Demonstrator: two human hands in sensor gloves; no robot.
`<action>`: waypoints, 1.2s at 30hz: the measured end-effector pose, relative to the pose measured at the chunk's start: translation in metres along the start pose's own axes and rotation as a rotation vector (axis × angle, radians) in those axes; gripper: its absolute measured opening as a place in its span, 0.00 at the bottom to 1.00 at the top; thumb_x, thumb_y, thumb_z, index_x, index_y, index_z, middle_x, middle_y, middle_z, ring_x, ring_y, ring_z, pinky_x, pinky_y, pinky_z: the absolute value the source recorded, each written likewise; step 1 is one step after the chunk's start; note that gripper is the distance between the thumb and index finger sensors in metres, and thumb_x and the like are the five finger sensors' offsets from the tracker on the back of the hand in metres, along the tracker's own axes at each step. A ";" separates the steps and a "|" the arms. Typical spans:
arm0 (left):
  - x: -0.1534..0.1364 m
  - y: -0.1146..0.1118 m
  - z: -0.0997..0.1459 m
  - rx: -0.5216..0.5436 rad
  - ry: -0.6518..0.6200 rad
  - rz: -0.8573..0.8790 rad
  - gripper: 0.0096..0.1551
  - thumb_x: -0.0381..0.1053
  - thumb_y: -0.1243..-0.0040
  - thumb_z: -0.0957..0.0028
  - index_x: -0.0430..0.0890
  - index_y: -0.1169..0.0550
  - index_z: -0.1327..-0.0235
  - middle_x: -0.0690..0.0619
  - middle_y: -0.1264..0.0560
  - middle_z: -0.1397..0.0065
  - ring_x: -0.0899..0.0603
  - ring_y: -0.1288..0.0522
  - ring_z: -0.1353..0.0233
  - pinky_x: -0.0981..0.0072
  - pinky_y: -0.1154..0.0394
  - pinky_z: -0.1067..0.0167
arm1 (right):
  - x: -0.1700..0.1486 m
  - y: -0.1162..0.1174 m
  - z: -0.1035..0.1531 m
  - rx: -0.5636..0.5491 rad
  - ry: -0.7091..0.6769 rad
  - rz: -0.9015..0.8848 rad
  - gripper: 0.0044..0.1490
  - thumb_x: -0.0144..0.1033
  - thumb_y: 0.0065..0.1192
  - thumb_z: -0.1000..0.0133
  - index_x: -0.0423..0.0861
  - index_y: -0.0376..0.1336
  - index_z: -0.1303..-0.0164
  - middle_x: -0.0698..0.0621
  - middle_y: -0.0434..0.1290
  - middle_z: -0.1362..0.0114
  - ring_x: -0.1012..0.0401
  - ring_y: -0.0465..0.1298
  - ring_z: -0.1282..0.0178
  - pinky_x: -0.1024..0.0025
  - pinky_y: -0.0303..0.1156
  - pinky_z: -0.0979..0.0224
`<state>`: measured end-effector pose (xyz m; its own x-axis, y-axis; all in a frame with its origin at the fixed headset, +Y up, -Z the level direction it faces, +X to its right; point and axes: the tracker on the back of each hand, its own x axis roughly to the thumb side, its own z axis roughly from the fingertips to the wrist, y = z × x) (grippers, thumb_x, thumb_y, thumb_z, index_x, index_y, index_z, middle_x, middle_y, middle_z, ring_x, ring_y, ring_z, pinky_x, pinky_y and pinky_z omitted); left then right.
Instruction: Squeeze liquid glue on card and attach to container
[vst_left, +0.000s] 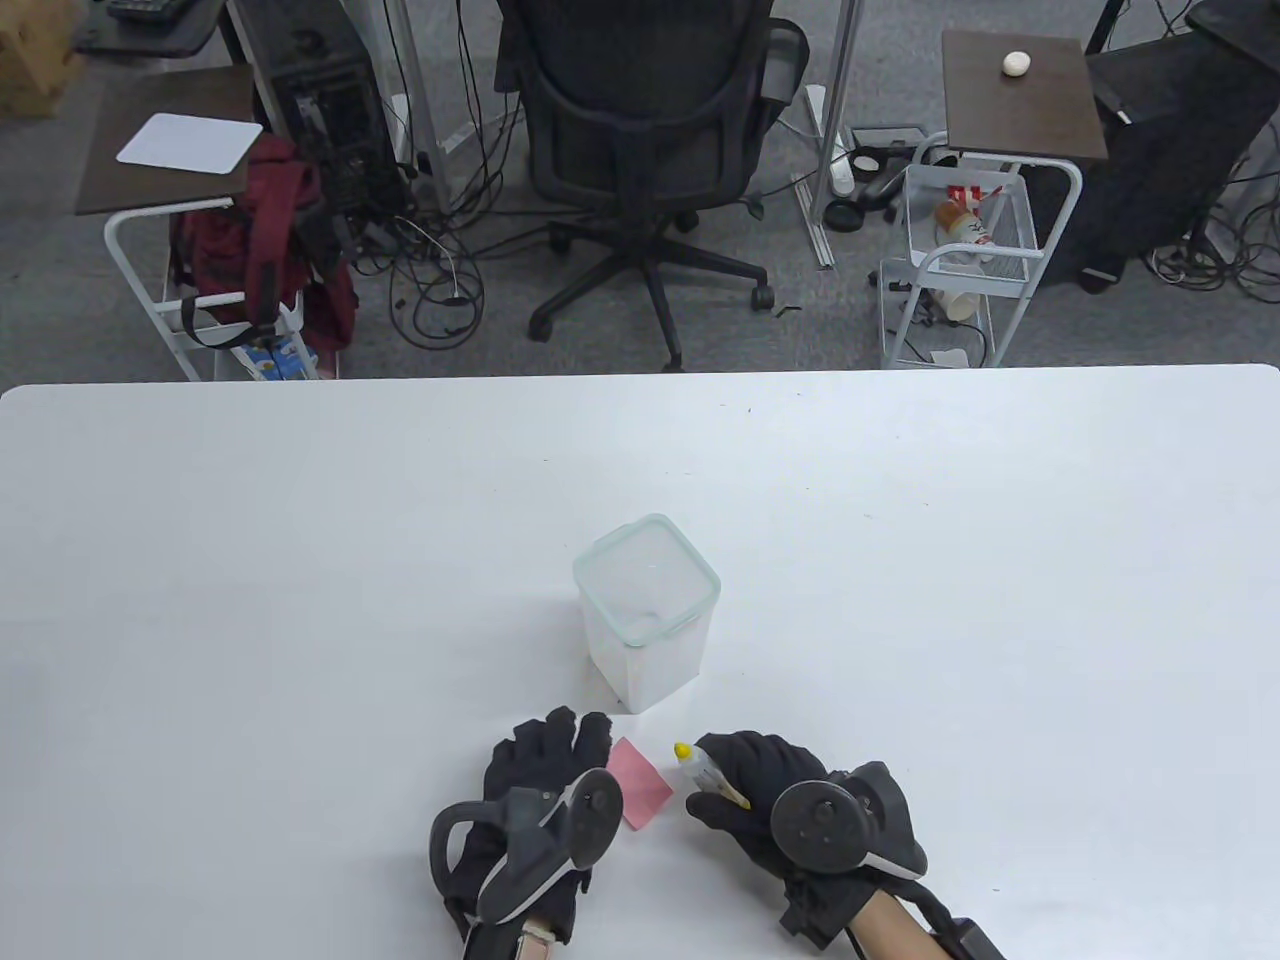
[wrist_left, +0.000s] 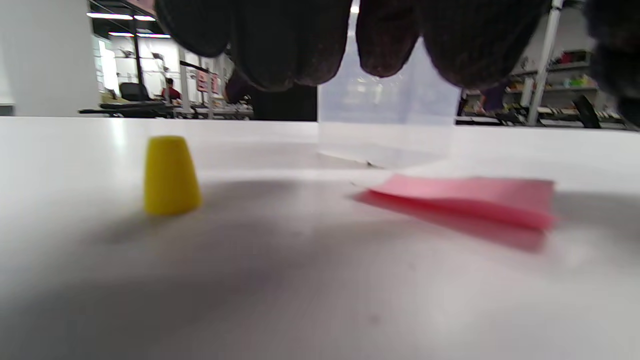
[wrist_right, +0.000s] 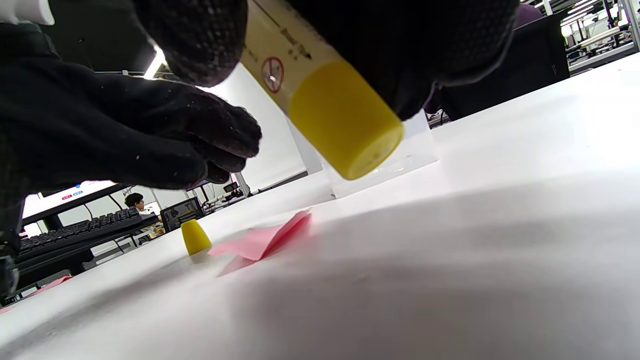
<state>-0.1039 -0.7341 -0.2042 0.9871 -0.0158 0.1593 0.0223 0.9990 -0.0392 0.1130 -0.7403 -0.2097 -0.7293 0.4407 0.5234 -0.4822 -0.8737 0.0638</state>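
Observation:
A clear lidded container (vst_left: 647, 610) stands mid-table. A pink card (vst_left: 640, 782) lies flat in front of it, between my hands. My right hand (vst_left: 745, 775) grips a glue bottle (vst_left: 712, 779), its yellow tip pointing left toward the card, just off the card's right corner. In the right wrist view the bottle (wrist_right: 325, 100) is tilted above the table. My left hand (vst_left: 562, 738) is held over the table at the card's left edge, holding nothing. A yellow cap (wrist_left: 170, 175) stands on the table left of the card (wrist_left: 470, 197); the table view hides it.
The white table (vst_left: 300, 560) extends wide on both sides and behind the container. An office chair (vst_left: 640, 130), carts and cables stand on the floor beyond the far edge.

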 end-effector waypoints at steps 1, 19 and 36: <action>0.005 -0.003 -0.002 -0.034 -0.024 -0.021 0.41 0.65 0.38 0.57 0.61 0.32 0.26 0.54 0.32 0.19 0.42 0.31 0.20 0.47 0.34 0.25 | -0.001 0.000 0.000 -0.001 0.004 0.001 0.35 0.52 0.58 0.39 0.43 0.59 0.29 0.43 0.71 0.32 0.47 0.77 0.40 0.53 0.73 0.36; 0.029 -0.025 -0.009 -0.099 -0.075 -0.193 0.30 0.57 0.36 0.54 0.64 0.27 0.35 0.59 0.25 0.24 0.45 0.28 0.21 0.50 0.32 0.25 | -0.007 -0.001 0.000 -0.016 0.021 -0.007 0.35 0.52 0.58 0.39 0.43 0.59 0.29 0.43 0.71 0.32 0.47 0.77 0.40 0.53 0.74 0.36; 0.006 0.009 0.002 0.102 0.001 0.161 0.23 0.58 0.41 0.53 0.60 0.22 0.44 0.63 0.15 0.47 0.51 0.14 0.42 0.61 0.21 0.41 | -0.002 -0.003 0.003 -0.024 -0.016 0.027 0.34 0.52 0.58 0.39 0.43 0.60 0.29 0.40 0.71 0.30 0.45 0.78 0.38 0.51 0.75 0.36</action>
<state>-0.0981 -0.7252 -0.2012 0.9768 0.1445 0.1583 -0.1520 0.9877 0.0361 0.1173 -0.7392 -0.2082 -0.7342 0.4135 0.5384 -0.4741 -0.8800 0.0293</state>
